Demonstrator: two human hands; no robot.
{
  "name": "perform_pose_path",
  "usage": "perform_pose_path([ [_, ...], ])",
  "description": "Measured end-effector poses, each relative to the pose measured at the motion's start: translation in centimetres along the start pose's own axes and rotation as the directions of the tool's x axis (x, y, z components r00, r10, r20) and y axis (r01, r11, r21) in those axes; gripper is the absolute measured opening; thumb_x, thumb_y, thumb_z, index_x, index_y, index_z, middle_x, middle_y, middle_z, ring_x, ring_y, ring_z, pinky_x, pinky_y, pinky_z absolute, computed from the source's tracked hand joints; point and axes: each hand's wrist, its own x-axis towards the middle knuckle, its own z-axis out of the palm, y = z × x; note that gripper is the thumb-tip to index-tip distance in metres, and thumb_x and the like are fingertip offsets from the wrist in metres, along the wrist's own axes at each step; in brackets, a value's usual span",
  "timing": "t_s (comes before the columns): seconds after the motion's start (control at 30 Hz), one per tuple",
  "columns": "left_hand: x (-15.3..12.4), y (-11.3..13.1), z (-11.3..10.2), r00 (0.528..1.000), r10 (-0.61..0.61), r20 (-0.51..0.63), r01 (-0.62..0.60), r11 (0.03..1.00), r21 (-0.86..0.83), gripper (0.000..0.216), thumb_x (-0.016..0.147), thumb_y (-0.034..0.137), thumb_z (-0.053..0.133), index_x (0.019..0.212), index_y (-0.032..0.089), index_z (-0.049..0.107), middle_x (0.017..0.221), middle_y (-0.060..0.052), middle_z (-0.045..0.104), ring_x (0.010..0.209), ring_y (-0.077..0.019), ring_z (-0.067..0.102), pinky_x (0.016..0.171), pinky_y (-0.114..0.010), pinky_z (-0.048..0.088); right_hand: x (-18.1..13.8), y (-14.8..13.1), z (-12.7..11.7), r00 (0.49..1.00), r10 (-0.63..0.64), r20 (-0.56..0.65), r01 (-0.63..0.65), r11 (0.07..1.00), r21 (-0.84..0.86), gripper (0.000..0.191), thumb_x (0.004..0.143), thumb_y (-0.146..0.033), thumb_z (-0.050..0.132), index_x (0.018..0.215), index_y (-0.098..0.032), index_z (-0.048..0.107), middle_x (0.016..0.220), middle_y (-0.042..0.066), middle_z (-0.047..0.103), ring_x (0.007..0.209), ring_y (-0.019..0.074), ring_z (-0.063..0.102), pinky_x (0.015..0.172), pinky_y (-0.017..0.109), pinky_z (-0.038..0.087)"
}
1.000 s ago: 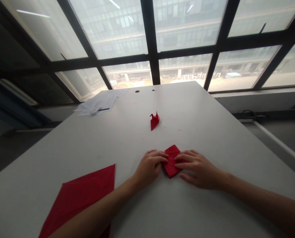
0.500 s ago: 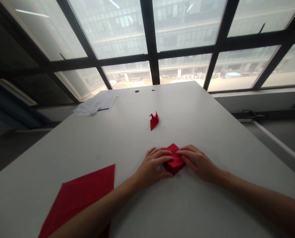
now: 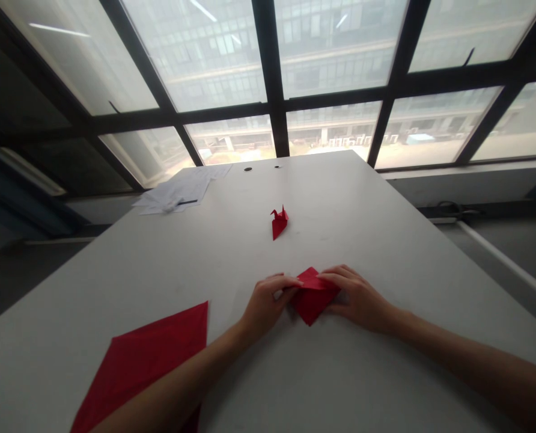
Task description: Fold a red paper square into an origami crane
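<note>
A small folded piece of red origami paper (image 3: 312, 304) is held between my two hands, low over the white table (image 3: 358, 228). My left hand (image 3: 268, 297) pinches its left corner between thumb and fingers. On the opposite side, my right hand (image 3: 356, 294) grips the right corner, fingers on top and thumb beneath. A flap along the upper part stands slightly raised, and the lower corner points toward me. Beyond the hands a finished red paper crane (image 3: 279, 224) stands on the table.
Larger red paper sheets (image 3: 151, 352) lie at the front left, partly under my left forearm. White papers (image 3: 182, 186) with a dark pen (image 3: 187, 202) are at the far left. Behind the table's far edge rise dark-framed windows (image 3: 331, 48).
My left fingers have gone from lying flat across the folded paper to pinching its left corner. My right thumb has moved beneath the right corner, and the paper's front face shows more.
</note>
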Motion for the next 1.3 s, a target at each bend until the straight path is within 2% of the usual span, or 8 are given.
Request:
perform_pose_path([
  [0.13, -0.1, 0.0, -0.1, 0.999, 0.037, 0.017, -0.037, 0.999, -0.009, 0.014, 0.094, 0.025, 0.059, 0.095, 0.024, 0.073, 0.099, -0.003, 0.076, 0.093, -0.0182, 0.07, 0.103, -0.039, 0.045, 0.1, 0.1, 0.0, 0.998, 0.041, -0.042, -0.036, 0.993, 0.115, 0.04, 0.075, -0.007, 0.072, 0.111, -0.023, 0.065, 0.11, 0.007, 0.067, 0.103, 0.0227, 0.059, 0.092, 0.037, 0.048],
  [0.23, -0.2, 0.2, -0.2, 0.986, 0.148, 0.078, -0.15, 0.989, 0.015, 0.019, 0.093, 0.031, 0.06, 0.108, 0.024, 0.07, 0.11, -0.007, 0.073, 0.105, -0.0213, 0.067, 0.107, -0.043, 0.042, 0.1, 0.3, -0.1, 0.989, 0.063, -0.135, -0.038, 0.983, 0.182, 0.022, 0.078, -0.004, 0.065, 0.092, -0.021, 0.067, 0.094, 0.005, 0.067, 0.089, 0.0194, 0.061, 0.08, 0.033, 0.05],
  [0.4, -0.2, 0.9, 0.0, 0.913, 0.393, 0.109, -0.405, 0.904, 0.136, 0.08, 0.071, 0.041, 0.083, 0.14, 0.023, 0.048, 0.129, -0.014, 0.063, 0.124, -0.0287, 0.055, 0.104, -0.045, 0.046, 0.1, 0.0, -0.3, 0.952, -0.082, -0.295, 0.107, 0.992, 0.071, 0.013, 0.078, -0.009, 0.069, 0.08, -0.02, 0.061, 0.078, 0.003, 0.063, 0.077, 0.019, 0.057, 0.072, 0.033, 0.046],
  [0.6, -0.2, 1.1, 0.1, 0.883, 0.467, -0.054, -0.456, 0.878, 0.146, 0.045, 0.082, 0.016, 0.072, 0.124, 0.024, 0.06, 0.111, -0.009, 0.07, 0.106, -0.022, 0.064, 0.091, -0.038, 0.053, 0.0, -1.0, -0.7, 0.911, -0.263, -0.317, 0.27, 0.963, -0.022, 0.012, 0.082, -0.011, 0.068, 0.082, -0.02, 0.061, 0.077, 0.003, 0.064, 0.076, 0.0183, 0.057, 0.068, 0.032, 0.047],
  [0.8, -0.1, 0.4, -0.3, 0.841, 0.54, -0.01, -0.53, 0.829, 0.177, 0.028, 0.087, 0.006, 0.063, 0.107, 0.025, 0.068, 0.11, -0.003, 0.074, 0.113, -0.0185, 0.064, 0.1, -0.039, 0.05, 0.0, 0.0, -1.3, 0.879, -0.447, -0.168, 0.399, 0.881, -0.255, 0.026, 0.088, -0.002, 0.056, 0.101, -0.022, 0.066, 0.098, 0.005, 0.07, 0.094, 0.0192, 0.061, 0.084, 0.036, 0.047],
  [0.97, -0.2, -0.3, -0.2, 0.892, 0.366, 0.267, -0.439, 0.843, 0.31, 0.045, 0.085, -0.003, 0.044, 0.116, 0.023, 0.065, 0.126, -0.003, 0.067, 0.123, -0.0179, 0.059, 0.114, -0.046, 0.038, 0.2, 1.7, -1.0, 0.946, -0.308, 0.102, 0.325, 0.896, -0.303, 0.033, 0.088, -0.001, 0.05, 0.104, -0.023, 0.069, 0.115, 0.005, 0.07, 0.111, 0.0207, 0.059, 0.098, 0.04, 0.043],
  [1.13, -0.2, 0.1, -0.2, 0.918, 0.32, 0.233, -0.387, 0.846, 0.366, 0.035, 0.09, 0.007, 0.047, 0.116, 0.022, 0.066, 0.124, -0.005, 0.069, 0.116, -0.0188, 0.063, 0.103, -0.04, 0.049, 0.1, 2.0, -1.1, 0.946, -0.245, 0.214, 0.289, 0.934, -0.208, 0.047, 0.086, 0.001, 0.046, 0.119, -0.024, 0.067, 0.127, 0.004, 0.067, 0.121, 0.0177, 0.058, 0.105, 0.037, 0.042],
  [1.3, -0.3, 0.7, 0.3, 0.889, 0.297, 0.347, -0.426, 0.813, 0.396, 0.041, 0.098, 0.022, 0.045, 0.139, 0.025, 0.05, 0.144, -0.004, 0.053, 0.137, -0.0183, 0.045, 0.116, -0.041, 0.035, 0.2, 1.1, -1.4, 0.93, -0.264, 0.255, 0.306, 0.941, -0.142, 0.042, 0.089, -0.006, 0.049, 0.123, -0.026, 0.065, 0.133, 0.003, 0.064, 0.127, 0.0162, 0.055, 0.114, 0.039, 0.036],
])
